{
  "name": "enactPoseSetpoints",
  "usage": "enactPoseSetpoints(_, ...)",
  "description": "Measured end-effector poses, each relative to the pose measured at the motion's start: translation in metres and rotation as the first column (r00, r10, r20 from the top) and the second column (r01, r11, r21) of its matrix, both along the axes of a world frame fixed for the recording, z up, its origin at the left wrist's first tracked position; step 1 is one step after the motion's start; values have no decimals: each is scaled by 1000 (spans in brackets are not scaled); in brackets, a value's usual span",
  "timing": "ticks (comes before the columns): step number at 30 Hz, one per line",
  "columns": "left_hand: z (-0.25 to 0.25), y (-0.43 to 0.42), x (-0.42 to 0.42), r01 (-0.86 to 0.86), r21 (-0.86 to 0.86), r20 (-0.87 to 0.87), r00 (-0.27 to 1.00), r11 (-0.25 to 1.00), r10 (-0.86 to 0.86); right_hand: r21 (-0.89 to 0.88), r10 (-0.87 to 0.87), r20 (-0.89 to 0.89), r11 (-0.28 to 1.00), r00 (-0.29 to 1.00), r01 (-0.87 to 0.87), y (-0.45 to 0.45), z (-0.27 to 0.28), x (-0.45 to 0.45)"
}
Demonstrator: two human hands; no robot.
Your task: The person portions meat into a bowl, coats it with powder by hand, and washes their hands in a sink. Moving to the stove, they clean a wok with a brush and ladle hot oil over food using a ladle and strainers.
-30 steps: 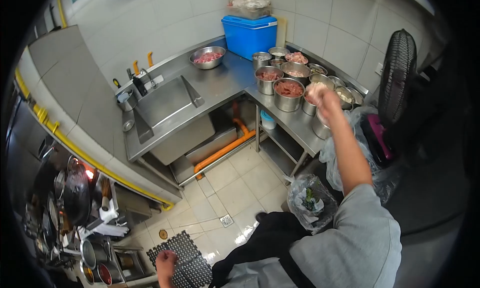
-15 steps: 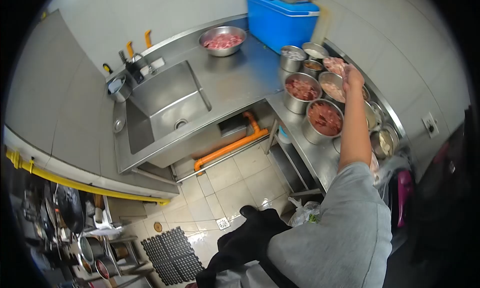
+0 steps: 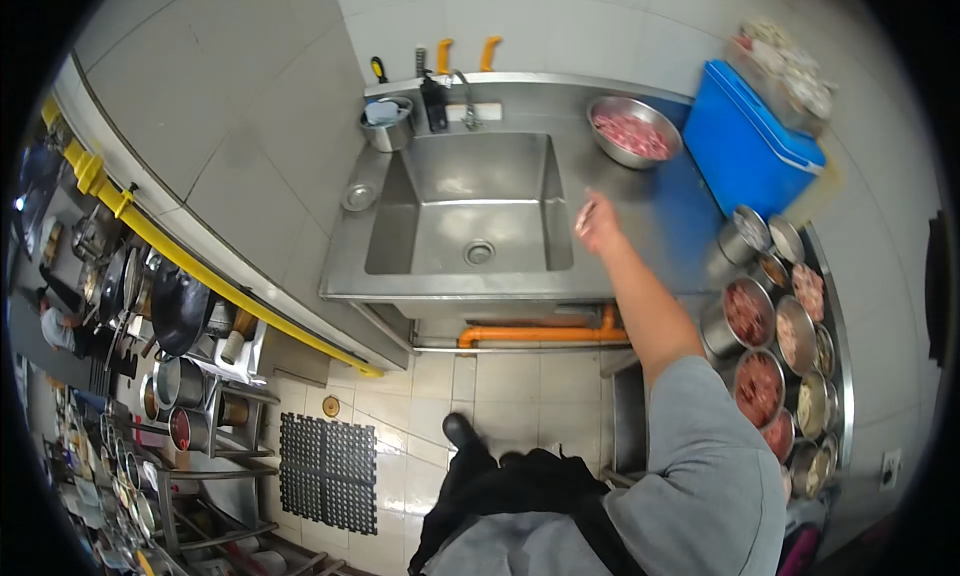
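My right hand [image 3: 598, 226] is over the right rim of the sink [image 3: 480, 176], below and left of a steel bowl of raw meat strips [image 3: 634, 136]. Its fingers are loosely curled and a little apart, with nothing visible in them. On the steel counter to the right, a pale pink piece of raw meat [image 3: 808, 294] lies among the metal pots. Two nearby pots hold cut red meat [image 3: 748, 312] and darker meat [image 3: 760, 390]. My left hand does not show.
A blue cooler [image 3: 745, 141] stands in the corner with a bagged container [image 3: 785, 71] on top. Left of the sink are a steel pot [image 3: 388, 131] and a black bottle [image 3: 434, 104]. A yellow pipe [image 3: 210, 261] and cookware racks line the left side; a black mat [image 3: 328, 473] lies on the floor.
My right hand has left the pale meat among the pots and moved left to the sink's edge. The meat stays there. My view has turned, bringing the sink to the centre.
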State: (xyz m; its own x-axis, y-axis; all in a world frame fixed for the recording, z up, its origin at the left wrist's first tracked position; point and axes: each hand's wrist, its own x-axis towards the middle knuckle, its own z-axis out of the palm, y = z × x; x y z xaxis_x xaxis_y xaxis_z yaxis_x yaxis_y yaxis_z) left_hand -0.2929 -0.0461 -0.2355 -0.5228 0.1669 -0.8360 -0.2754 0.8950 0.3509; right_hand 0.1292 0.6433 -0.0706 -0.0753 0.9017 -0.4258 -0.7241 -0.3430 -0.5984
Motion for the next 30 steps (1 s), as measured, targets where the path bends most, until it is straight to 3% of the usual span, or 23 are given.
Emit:
enactPoseSetpoints(2, -13, 41, -15, -6, 15, 14, 1000, 1000, 6, -9, 103, 293, 994, 950, -105, 10, -14, -63)
enactPoseSetpoints(8, -57, 218, -95, 42, 95, 37, 998, 995, -46, -42, 187, 483, 981, 855, -190, 123, -85, -181)
enactPoseSetpoints(11, -64, 314, -138, 62, 135, 20, 998, 989, -65, -167, 244, 737, 969, 630, -180, 221, -125, -212)
enactPoseSetpoints(13, -65, 360, -161, 60, 138, 2, 998, 989, -61, -110, 185, 906, 972, 380, -209, 306, -170, -217)
enactPoseSetpoints(15, -67, 388, -180, 42, 126, -15, 999, 991, -40, 65, -118, 983, 941, -139, -333, 405, -216, -209)
enactPoseSetpoints(17, -69, 394, -197, -1, 84, -27, 1000, 996, 3, 130, -253, 896, 936, -366, -327, 446, -170, -211)
enactPoseSetpoints(18, -69, 391, -203, -25, 57, -30, 999, 998, 27, 244, -295, 949, 910, -108, -336, 459, -152, -220)
enactPoseSetpoints(19, -69, 385, -209, -49, 27, -34, 998, 998, 50, 265, -230, 962, 913, 144, -311, 445, -130, -232)
enactPoseSetpoints(21, -67, 367, -219, -106, -23, -46, 993, 994, 105, 194, -9, 807, 948, 590, -252, 395, -76, -260)
enactPoseSetpoints(22, -64, 351, -224, -134, -47, -54, 990, 990, 131, 310, 347, 354, 833, 868, -459, 385, -101, -249)
enactPoseSetpoints(24, -59, 281, -214, -236, -116, -85, 970, 965, 227, 73, 548, 276, 807, 789, -586, 326, -78, -298)
enactPoseSetpoints(25, -56, 242, -202, -249, -179, -97, 967, 952, 235, 202, 605, 166, 752, 779, -628, 297, -65, -306)
enactPoseSetpoints(26, -59, 208, -196, -186, -278, -97, 981, 942, 165, 222, 599, 293, 716, 745, -662, 306, -86, -306)
enactPoseSetpoints(27, -64, 178, -182, -85, -386, -68, 996, 918, 64, 409, 675, 203, 600, 709, -688, 298, -76, -307)
enactPoseSetpoints(29, -66, 155, -169, 117, -489, 15, 992, 865, -126, 116, 631, -24, 772, 776, -625, 363, -138, -291)
enactPoseSetpoints(30, -64, 155, -162, 109, -476, -13, 991, 873, -131, 200, 554, 656, 528, 513, -826, 385, -144, -279)
